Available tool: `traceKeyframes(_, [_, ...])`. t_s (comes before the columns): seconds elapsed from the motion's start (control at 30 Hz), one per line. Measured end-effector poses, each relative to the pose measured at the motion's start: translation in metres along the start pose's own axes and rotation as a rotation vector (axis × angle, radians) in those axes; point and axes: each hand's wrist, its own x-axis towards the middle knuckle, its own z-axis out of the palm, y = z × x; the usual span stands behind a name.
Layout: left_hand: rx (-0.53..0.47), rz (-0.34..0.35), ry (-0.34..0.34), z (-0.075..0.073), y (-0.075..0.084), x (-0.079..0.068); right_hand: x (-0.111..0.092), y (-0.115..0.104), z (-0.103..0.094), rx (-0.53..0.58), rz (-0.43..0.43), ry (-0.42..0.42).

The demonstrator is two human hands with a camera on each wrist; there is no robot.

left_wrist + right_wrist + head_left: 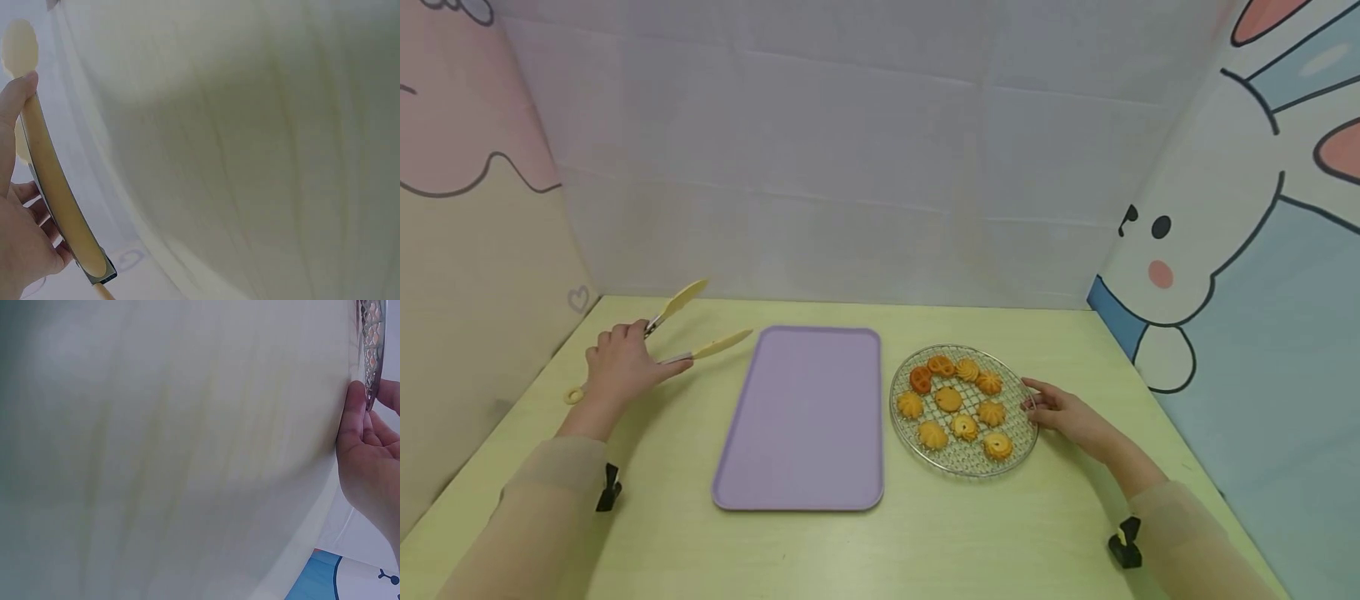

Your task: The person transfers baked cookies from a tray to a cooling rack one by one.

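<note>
My left hand holds a pair of tongs with pale yellow tips spread apart, raised over the table left of the tray. In the left wrist view the thumb of the left hand lies along one arm of the tongs, the other fingers behind. At the right side, my right hand grips the rim of a round wire rack between thumb and fingers. Several cookies lie on the rack, among them two pretzel shapes. The right wrist view shows only the edge of the rack.
A purple rectangular tray lies flat in the middle, just left of the rack. Around them is the pale yellow-green table. A white wall stands behind, with cartoon-printed panels at both sides.
</note>
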Motion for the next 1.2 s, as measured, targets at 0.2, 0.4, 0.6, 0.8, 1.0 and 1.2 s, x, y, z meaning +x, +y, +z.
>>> traceKeyframes(0.2, [0.04,-0.011,-0.082,0.005,-0.012,0.005,0.0,0.002,0.0,0.02,-0.006,-0.01])
traceKeyframes(0.4, [0.074,0.008,-0.125,0.015,-0.024,0.011,-0.001,0.001,0.001,0.026,0.002,-0.011])
traceKeyframes(0.6, [0.065,0.013,-0.14,0.02,-0.028,0.011,0.0,0.001,0.003,0.018,0.0,-0.015])
traceKeyframes(0.8, [0.072,0.011,-0.166,0.023,-0.03,0.01,0.001,0.0,0.002,0.026,-0.007,-0.021])
traceKeyframes(1.0, [0.075,0.019,-0.192,0.021,-0.027,0.01,0.002,0.0,0.0,0.042,0.004,-0.021])
traceKeyframes(1.2, [0.068,0.047,-0.142,0.009,-0.011,0.01,0.004,0.003,0.0,0.058,0.011,0.014])
